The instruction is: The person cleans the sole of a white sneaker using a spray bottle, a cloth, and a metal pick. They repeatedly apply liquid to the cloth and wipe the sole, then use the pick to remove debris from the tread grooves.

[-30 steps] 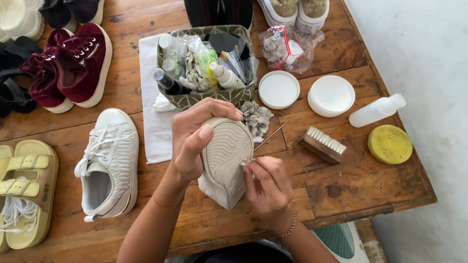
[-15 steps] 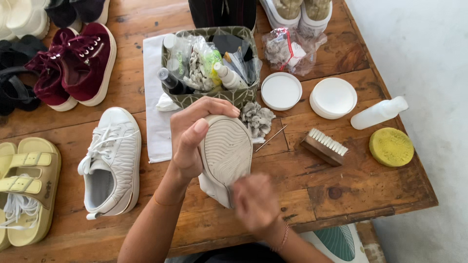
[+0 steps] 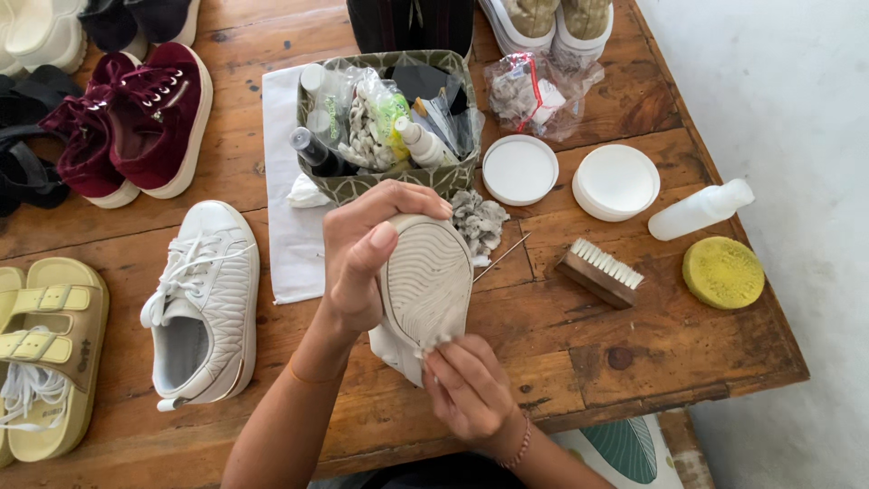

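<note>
Over the worn wooden table (image 3: 634, 353), the left hand (image 3: 367, 258) clasps a white sneaker with ridged rubber sole (image 3: 425, 285) upturned, while the right hand (image 3: 466, 389) pinches a small white wad (image 3: 441, 342) against its heel.

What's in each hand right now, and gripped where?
Left hand grips the white sneaker around its toe end, sole up. Right hand pinches something small and white against the heel.

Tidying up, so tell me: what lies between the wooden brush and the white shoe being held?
In the head view, between wooden brush and held white shoe lies a thin stick on bare table.
</note>
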